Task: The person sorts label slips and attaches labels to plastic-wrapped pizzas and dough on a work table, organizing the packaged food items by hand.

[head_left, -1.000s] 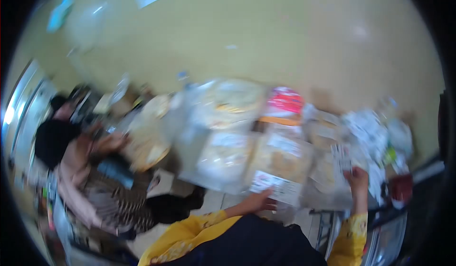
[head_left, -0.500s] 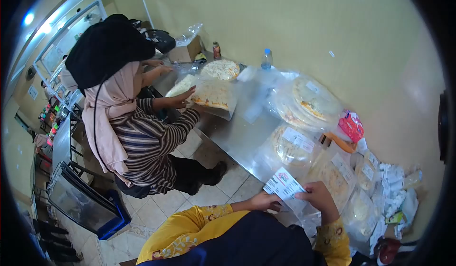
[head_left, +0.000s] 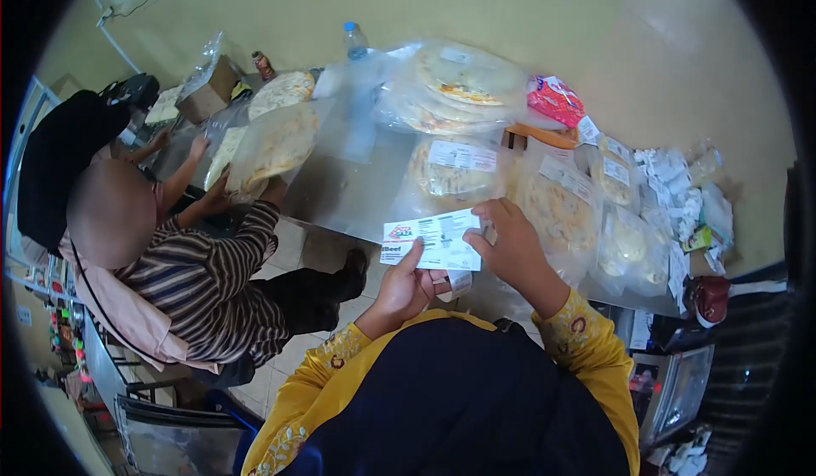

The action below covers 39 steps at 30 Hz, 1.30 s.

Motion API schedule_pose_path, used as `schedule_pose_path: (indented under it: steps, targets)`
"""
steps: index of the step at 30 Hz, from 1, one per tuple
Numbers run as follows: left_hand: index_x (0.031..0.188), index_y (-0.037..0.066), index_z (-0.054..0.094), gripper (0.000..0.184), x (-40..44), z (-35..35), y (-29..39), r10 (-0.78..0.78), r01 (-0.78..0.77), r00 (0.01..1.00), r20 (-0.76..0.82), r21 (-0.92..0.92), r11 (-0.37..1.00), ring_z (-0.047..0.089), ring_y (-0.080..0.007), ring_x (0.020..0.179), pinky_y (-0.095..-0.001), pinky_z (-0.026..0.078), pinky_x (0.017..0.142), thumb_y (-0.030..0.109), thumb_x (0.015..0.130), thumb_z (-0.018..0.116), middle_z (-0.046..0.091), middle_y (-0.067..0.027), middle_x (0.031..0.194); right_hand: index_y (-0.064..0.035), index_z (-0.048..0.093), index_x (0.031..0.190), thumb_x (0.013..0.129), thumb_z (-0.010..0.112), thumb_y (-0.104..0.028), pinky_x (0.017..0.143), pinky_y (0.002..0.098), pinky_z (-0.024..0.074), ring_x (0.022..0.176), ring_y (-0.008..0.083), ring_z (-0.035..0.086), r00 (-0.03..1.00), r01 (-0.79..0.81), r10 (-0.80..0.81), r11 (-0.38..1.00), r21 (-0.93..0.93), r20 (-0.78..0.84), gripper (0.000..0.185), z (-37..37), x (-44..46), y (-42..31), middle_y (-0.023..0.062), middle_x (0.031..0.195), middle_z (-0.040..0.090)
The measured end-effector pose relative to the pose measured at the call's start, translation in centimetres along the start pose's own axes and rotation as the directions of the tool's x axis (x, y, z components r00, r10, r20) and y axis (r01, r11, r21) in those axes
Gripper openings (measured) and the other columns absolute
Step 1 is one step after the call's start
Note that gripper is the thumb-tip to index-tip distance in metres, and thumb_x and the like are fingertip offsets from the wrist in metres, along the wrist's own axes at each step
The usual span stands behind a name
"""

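Note:
Both of my hands hold a white printed label (head_left: 433, 240) in front of my body, at the table's near edge. My left hand (head_left: 404, 289) grips its lower part, thumb on top. At the label's right end, my right hand (head_left: 517, 245) pinches it between thumb and fingers. Just beyond lies a bagged pizza (head_left: 450, 170) with a label on it. Another labelled bagged pizza (head_left: 557, 204) lies to the right of it. A stack of large bagged pizzas (head_left: 467, 81) sits farther back.
On the left, a person in a striped top (head_left: 200, 276) handles a bagged pizza (head_left: 276, 144) over the metal table (head_left: 327, 195). A bottle (head_left: 355, 42), a cardboard box (head_left: 208, 92) and a red packet (head_left: 554, 100) stand toward the wall. Crumpled paper (head_left: 671, 187) lies right.
The view has swung right since half a second ago. My hands now hold the label flatter, with my right hand at its right end. The other person's bagged pizza is raised and tilted.

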<state>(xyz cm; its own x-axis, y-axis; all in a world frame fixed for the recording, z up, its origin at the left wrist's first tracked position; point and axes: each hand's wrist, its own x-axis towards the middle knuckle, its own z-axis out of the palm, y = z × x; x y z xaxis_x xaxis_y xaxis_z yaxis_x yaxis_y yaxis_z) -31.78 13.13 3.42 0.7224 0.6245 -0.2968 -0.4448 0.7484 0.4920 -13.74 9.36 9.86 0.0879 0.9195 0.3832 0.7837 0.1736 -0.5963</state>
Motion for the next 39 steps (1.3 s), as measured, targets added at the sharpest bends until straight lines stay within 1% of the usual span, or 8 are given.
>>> schedule_pose_path:
  steps: [2,5,8,11,17,23,26,39]
  targets:
    - [0.126,0.005,0.035,0.045,0.6,-0.4,-0.1,0.022,-0.022,1.000,0.009,0.000,1.000,0.052,-0.0296,0.108,-0.0452,0.043,0.088,0.035,0.095,0.025,0.050,-0.0154,0.121,-0.0036,0.056,0.088,0.070,0.064,-0.014,0.069,0.0350,0.0442,0.080,0.0297,0.055,0.997,-0.039,0.038,0.999,-0.012,-0.063,0.022,-0.4,-1.2,-0.6,0.0126,0.082,0.056]
    - [0.126,0.005,0.035,0.046,1.1,-0.1,0.1,0.031,-0.031,0.999,0.006,0.014,0.999,0.053,-0.0297,0.107,-0.0426,0.044,0.088,0.036,0.095,0.025,0.049,-0.0163,0.121,-0.0029,0.057,0.083,0.070,0.065,-0.012,0.067,0.0345,0.0447,0.077,0.0278,0.055,0.995,-0.025,0.028,0.999,-0.032,0.094,0.018,0.0,-3.6,0.3,0.0113,0.078,0.056]
    - [0.126,0.005,0.035,0.046,1.5,0.1,-0.1,0.030,-0.029,1.000,0.010,-0.012,0.999,0.053,-0.0294,0.107,-0.0422,0.044,0.088,0.037,0.095,0.025,0.049,-0.0164,0.121,-0.0024,0.058,0.079,0.073,0.066,-0.011,0.062,0.0297,0.0450,0.071,0.0196,0.056,0.958,-0.214,0.164,0.954,0.211,0.234,0.013,1.3,-4.9,1.2,0.0074,0.076,0.058]
    - [0.127,0.005,0.034,0.046,1.9,0.6,-0.2,0.005,-0.005,1.000,0.018,-0.009,1.000,0.052,-0.0298,0.108,-0.0424,0.044,0.088,0.037,0.095,0.025,0.049,-0.0163,0.121,-0.0020,0.057,0.080,0.076,0.063,-0.010,0.061,0.0272,0.0449,0.066,0.0157,0.056,0.920,-0.387,0.298,0.791,0.474,0.254,0.011,2.7,-5.7,2.1,0.0077,0.074,0.058]
    - [0.125,0.009,0.037,0.045,2.9,0.2,-0.5,-0.064,0.066,0.994,0.083,-0.012,0.998,0.054,-0.0226,0.105,-0.0356,0.044,0.083,0.040,0.094,0.030,0.051,-0.0104,0.120,-0.0001,0.060,0.088,0.078,0.062,-0.001,0.065,0.0216,0.0449,0.073,0.0073,0.055,0.922,-0.380,0.359,0.759,0.529,0.147,0.010,3.1,-5.3,2.8,0.0038,0.081,0.059]
    - [0.126,0.006,0.037,0.046,3.2,0.5,-0.2,-0.117,0.114,0.989,0.092,0.045,0.992,0.050,-0.0219,0.110,-0.0357,0.038,0.093,0.039,0.094,0.031,0.050,-0.0121,0.122,-0.0045,0.063,0.091,0.074,0.065,-0.008,0.060,0.0282,0.0457,0.067,0.0205,0.057,0.961,-0.277,0.248,0.875,0.397,0.124,0.017,2.8,-4.6,4.0,0.0122,0.080,0.058]
    - [0.125,0.006,0.037,0.042,3.1,0.2,-0.2,-0.081,0.079,0.993,0.081,0.027,0.996,0.049,-0.0208,0.111,-0.0348,0.037,0.095,0.034,0.094,0.035,0.049,-0.0108,0.123,-0.0067,0.064,0.090,0.072,0.066,-0.009,0.063,0.0325,0.0461,0.073,0.0271,0.056,0.997,-0.075,0.071,0.984,0.163,0.031,0.019,2.4,-4.2,3.8,0.0129,0.082,0.055]
    - [0.125,0.003,0.036,0.038,3.6,0.0,-1.1,-0.015,0.011,0.996,0.092,0.036,0.999,0.047,-0.0204,0.113,-0.0341,0.038,0.097,0.026,0.095,0.035,0.047,-0.0108,0.123,-0.0082,0.061,0.094,0.073,0.060,-0.010,0.073,0.0404,0.0457,0.087,0.0327,0.053,0.970,0.078,-0.069,0.996,-0.031,0.232,0.021,1.6,-2.8,3.6,0.0158,0.092,0.056]
